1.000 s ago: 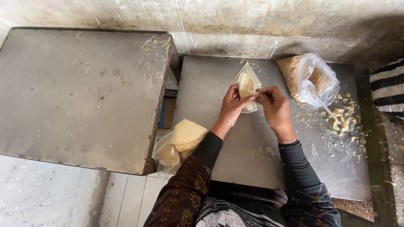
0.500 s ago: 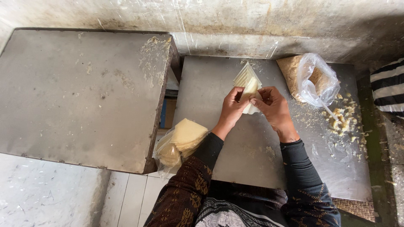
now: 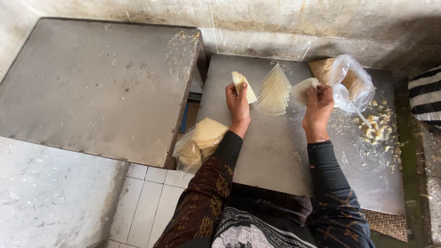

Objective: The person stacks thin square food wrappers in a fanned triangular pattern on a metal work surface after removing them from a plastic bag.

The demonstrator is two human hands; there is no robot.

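My left hand [image 3: 238, 104] grips a small stack of pale triangular wrapper sheets [image 3: 243, 83] above the metal table [image 3: 275, 151]. My right hand [image 3: 318, 106] holds a single thin wrapper sheet [image 3: 302, 90] by its edge. Between the two hands a fanned row of triangular wrapper sheets [image 3: 274, 90] lies on the table, touching neither hand.
A clear plastic bag of brownish filling [image 3: 351, 85] with a white spoon handle sits at the table's far right. Crumbs [image 3: 377, 131] are scattered near it. A plastic bag of wrapper sheets [image 3: 200, 141] hangs in the gap beside a larger metal table [image 3: 92, 87]. A striped sleeve [image 3: 425, 94] shows at right.
My hands were together holding one bundle of wrappers. They have moved apart, the left keeping a small stack, the right a single sheet, and a fanned row now lies on the table.
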